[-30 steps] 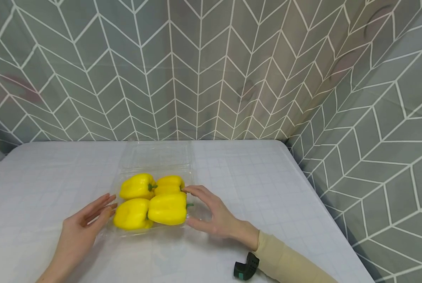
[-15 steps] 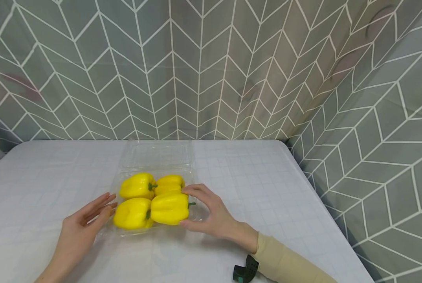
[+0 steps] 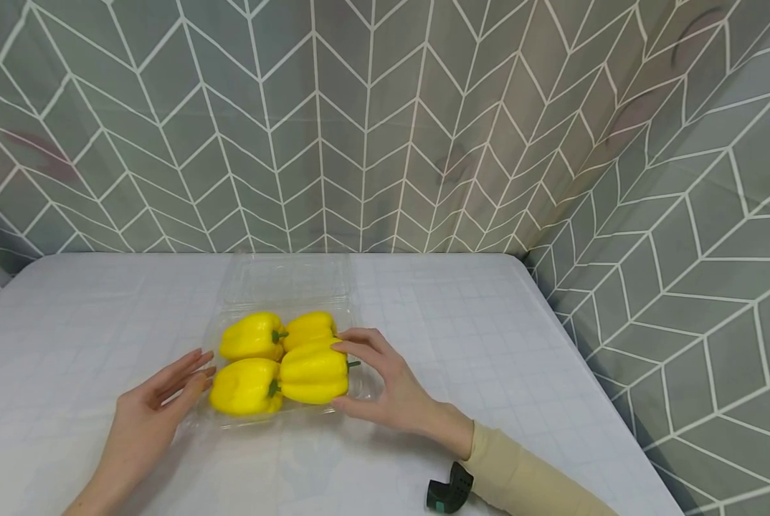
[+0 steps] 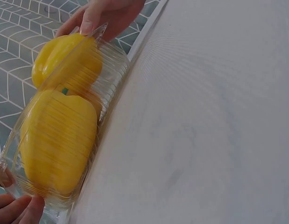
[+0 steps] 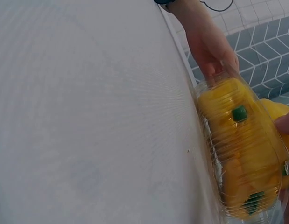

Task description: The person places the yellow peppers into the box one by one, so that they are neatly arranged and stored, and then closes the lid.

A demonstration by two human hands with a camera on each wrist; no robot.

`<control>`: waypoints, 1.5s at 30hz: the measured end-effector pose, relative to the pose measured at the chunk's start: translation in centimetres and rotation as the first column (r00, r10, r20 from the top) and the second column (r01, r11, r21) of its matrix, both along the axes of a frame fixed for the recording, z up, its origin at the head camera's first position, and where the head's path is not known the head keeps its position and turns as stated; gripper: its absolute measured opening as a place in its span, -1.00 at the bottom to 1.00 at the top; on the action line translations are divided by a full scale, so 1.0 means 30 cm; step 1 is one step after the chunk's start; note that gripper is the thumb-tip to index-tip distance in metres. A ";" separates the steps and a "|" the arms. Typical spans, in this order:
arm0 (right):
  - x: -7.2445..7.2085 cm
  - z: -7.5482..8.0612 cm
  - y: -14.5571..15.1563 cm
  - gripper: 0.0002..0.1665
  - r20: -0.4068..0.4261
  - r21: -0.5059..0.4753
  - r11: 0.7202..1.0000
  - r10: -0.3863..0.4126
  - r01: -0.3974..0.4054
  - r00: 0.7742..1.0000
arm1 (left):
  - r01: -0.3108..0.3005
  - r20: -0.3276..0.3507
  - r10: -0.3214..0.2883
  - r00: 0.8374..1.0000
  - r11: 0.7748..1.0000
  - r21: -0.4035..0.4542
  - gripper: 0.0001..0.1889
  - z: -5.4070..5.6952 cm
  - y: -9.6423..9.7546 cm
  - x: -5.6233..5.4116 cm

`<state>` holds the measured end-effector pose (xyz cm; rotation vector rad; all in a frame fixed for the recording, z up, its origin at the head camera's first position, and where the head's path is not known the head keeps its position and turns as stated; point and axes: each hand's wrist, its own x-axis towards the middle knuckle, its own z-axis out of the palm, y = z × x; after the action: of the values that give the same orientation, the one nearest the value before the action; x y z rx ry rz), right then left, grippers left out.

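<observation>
Several yellow bell peppers with green stems are in a clear plastic clamshell container [image 3: 230, 424]. My right hand [image 3: 391, 383] grips the front right bell pepper [image 3: 314, 374] between thumb and fingers, and its stem points right. In the left wrist view, this bell pepper [image 4: 65, 60] stands partly above the rim, tilted, with the right thumb [image 4: 89, 21] at the container's edge. My left hand [image 3: 149, 412] holds the container's left side. The front left bell pepper [image 3: 246, 387], back left bell pepper [image 3: 251, 337] and back right bell pepper [image 3: 310, 330] lie inside.
The container's lid [image 3: 284, 278] lies folded back toward the far edge of the white-covered table [image 3: 449, 322]. A black strap-like device [image 3: 449, 491] is beside the right sleeve [image 3: 527, 473]. Grey chevron-patterned curtains [image 3: 359, 129] hang behind and to the right.
My right thumb and fingers have closed on the front right bell pepper. It has shifted slightly right and up. My left hand has stayed at the container's side.
</observation>
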<state>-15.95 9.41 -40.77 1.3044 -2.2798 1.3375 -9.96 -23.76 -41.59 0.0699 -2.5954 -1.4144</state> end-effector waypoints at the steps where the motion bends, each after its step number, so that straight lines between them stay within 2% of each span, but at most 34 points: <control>1: 0.000 0.000 0.000 -0.22 0.006 0.000 1.000 0.000 0.000 1.000 | 0.002 -0.004 -0.002 1.000 1.000 0.000 -0.46 0.000 0.000 0.000; 10: 0.010 -0.004 -0.010 -0.43 0.079 -0.014 0.998 -0.061 0.062 0.995 | 0.000 0.002 0.000 1.000 1.000 0.021 -0.45 -0.005 -0.004 -0.002; 20: 0.004 -0.001 -0.005 -0.42 -0.041 -0.021 1.000 -0.023 0.022 0.999 | -0.002 0.008 0.002 1.000 1.000 0.009 -0.43 0.004 0.000 0.001; 27: 0.000 0.015 0.011 -0.43 -0.040 0.027 1.000 0.010 -0.009 0.999 | 0.007 -0.016 -0.007 1.000 1.000 0.026 -0.45 0.002 0.000 0.001; 33: -0.004 0.023 0.031 -0.46 -0.026 0.063 0.998 0.023 -0.021 0.999 | 0.020 -0.001 -0.020 1.000 0.999 0.038 -0.43 0.008 0.020 0.008; 40: 0.004 0.024 0.054 -0.48 -0.031 0.055 0.998 0.023 -0.021 0.999 | 0.039 0.007 -0.039 0.999 0.998 0.047 -0.43 0.013 0.039 0.011; 45: 0.013 0.034 0.072 -0.51 -0.064 0.048 0.998 0.040 -0.037 0.997 | 0.051 0.018 -0.052 0.998 0.997 0.063 -0.43 0.013 0.050 0.012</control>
<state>-15.57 11.56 -39.77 1.3930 -2.2668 1.2421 -9.59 -22.25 -41.20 0.0255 -2.5864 -1.5204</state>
